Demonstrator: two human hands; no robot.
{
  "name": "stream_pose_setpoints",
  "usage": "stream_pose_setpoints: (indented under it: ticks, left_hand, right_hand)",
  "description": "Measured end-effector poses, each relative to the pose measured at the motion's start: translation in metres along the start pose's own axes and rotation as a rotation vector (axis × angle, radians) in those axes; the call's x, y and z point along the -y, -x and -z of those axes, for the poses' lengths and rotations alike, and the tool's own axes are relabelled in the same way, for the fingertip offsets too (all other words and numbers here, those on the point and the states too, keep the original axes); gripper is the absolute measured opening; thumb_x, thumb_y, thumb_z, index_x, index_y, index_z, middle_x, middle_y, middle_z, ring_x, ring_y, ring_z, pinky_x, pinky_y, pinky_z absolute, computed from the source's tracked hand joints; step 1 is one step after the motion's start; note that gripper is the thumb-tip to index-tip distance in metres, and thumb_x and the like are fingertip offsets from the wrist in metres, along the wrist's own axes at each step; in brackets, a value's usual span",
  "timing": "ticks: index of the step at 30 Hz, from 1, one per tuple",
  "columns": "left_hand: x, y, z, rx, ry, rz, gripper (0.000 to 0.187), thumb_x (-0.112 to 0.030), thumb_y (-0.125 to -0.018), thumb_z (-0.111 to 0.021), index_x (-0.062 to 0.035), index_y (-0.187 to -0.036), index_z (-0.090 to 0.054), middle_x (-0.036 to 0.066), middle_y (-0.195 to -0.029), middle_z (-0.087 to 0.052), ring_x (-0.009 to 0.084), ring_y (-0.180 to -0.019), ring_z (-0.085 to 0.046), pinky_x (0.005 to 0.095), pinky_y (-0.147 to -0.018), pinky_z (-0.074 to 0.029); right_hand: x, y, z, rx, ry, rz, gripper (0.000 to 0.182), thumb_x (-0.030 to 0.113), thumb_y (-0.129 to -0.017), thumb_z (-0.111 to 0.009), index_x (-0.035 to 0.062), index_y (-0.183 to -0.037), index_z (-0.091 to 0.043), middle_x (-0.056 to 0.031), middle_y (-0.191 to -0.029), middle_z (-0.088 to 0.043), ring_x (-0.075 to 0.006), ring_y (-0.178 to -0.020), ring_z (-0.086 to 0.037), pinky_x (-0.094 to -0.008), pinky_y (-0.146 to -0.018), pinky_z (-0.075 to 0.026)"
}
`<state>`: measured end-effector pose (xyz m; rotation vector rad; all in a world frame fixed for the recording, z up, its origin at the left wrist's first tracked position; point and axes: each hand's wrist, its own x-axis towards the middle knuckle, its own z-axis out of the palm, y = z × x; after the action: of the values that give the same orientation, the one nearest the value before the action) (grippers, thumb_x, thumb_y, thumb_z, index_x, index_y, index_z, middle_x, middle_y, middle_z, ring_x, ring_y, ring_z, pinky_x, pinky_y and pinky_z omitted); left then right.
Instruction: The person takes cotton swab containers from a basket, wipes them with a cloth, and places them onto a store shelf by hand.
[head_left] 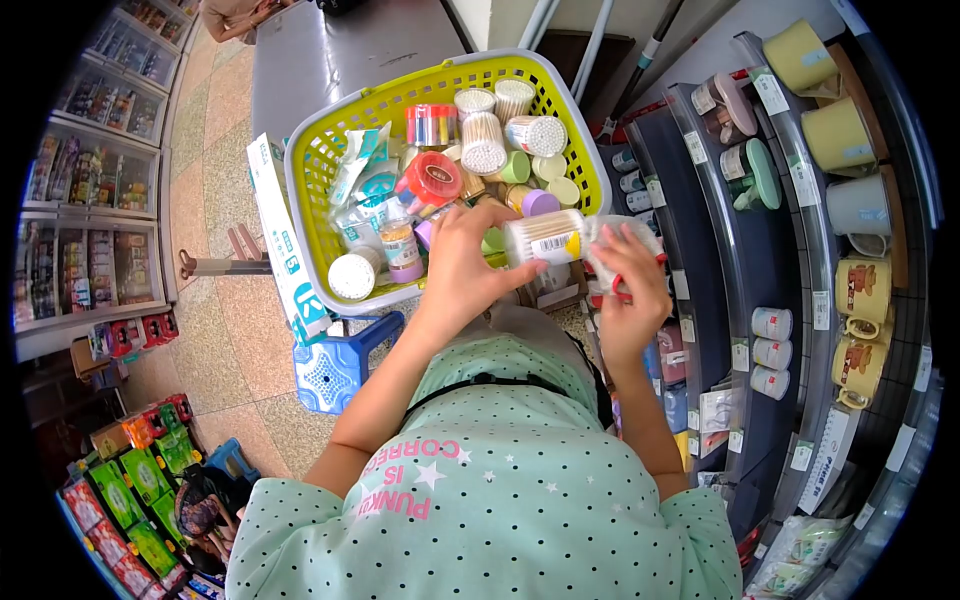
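My left hand grips a clear tub of cotton swabs between thumb and fingers, its barcode label facing up. My right hand is closed on a white cloth with red trim, pressed against the tub's right end. Just beyond my hands stands a yellow-green basket with a grey rim. It holds more swab tubs, a red-lidded round container, a tub with a purple lid and several teal-and-white packets.
A grey table lies behind the basket. Shelves on the right carry mugs, small white cans and shoe-like items. A blue stool stands below the basket, beside a long white box. Another person's arm shows at top left.
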<state>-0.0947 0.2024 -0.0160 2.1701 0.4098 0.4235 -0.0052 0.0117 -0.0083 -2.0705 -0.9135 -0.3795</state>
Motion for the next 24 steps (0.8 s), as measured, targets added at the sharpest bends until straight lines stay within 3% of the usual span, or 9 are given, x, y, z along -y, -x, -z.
stream_pose_setpoints:
  ticks: [3, 7, 10, 20, 24]
  left_hand:
    - [-0.006, 0.005, -0.003, -0.061, -0.054, -0.068, 0.055, -0.022, -0.062, -0.09, -0.0065, -0.11, -0.068, 0.008, -0.105, -0.068, 0.0297, -0.104, -0.057, 0.0427, -0.099, -0.041]
    - [-0.005, 0.006, -0.013, -0.117, -0.043, -0.107, 0.054, -0.014, -0.059, -0.086, -0.0075, -0.109, -0.068, 0.009, -0.103, -0.067, 0.0321, -0.103, -0.056, 0.045, -0.102, -0.038]
    - [-0.001, 0.007, -0.016, -0.131, -0.018, -0.116, 0.055, -0.009, -0.058, -0.083, -0.0078, -0.11, -0.068, 0.01, -0.104, -0.067, 0.0331, -0.103, -0.056, 0.0468, -0.105, -0.037]
    - [-0.008, 0.009, -0.016, -0.129, -0.02, -0.082, 0.057, -0.012, -0.056, -0.09, -0.0076, -0.108, -0.067, 0.01, -0.103, -0.065, 0.0337, -0.105, -0.057, 0.0427, -0.096, -0.044]
    - [-0.007, 0.011, -0.018, -0.125, -0.031, -0.096, 0.06, -0.014, -0.055, -0.092, -0.008, -0.109, -0.066, 0.01, -0.104, -0.065, 0.0336, -0.104, -0.058, 0.0421, -0.094, -0.045]
  right_hand:
    - [0.003, -0.008, -0.002, -0.06, -0.006, -0.033, 0.037, -0.012, -0.07, -0.065, 0.009, -0.098, -0.077, -0.0083, -0.112, -0.075, -0.0307, -0.117, -0.067, -0.0432, -0.1, -0.049]
    - [0.031, -0.012, -0.011, 0.048, -0.097, 0.189, 0.034, -0.008, -0.071, -0.065, 0.0101, -0.096, -0.078, -0.0047, -0.111, -0.075, -0.0279, -0.116, -0.067, -0.046, -0.103, -0.045]
    - [0.035, -0.002, -0.023, 0.143, -0.106, 0.177, 0.033, -0.007, -0.07, -0.065, 0.0102, -0.096, -0.078, -0.0037, -0.111, -0.075, -0.027, -0.116, -0.066, -0.0466, -0.103, -0.043]
    - [0.01, -0.001, -0.01, 0.057, -0.005, 0.114, 0.031, -0.007, -0.07, -0.069, 0.011, -0.094, -0.077, -0.0039, -0.109, -0.076, -0.027, -0.114, -0.067, -0.0437, -0.098, -0.048]
    - [0.001, -0.006, 0.001, 0.029, 0.048, 0.028, 0.039, -0.014, -0.068, -0.063, 0.0086, -0.097, -0.076, -0.0062, -0.112, -0.075, -0.0287, -0.116, -0.067, -0.0419, -0.099, -0.049]
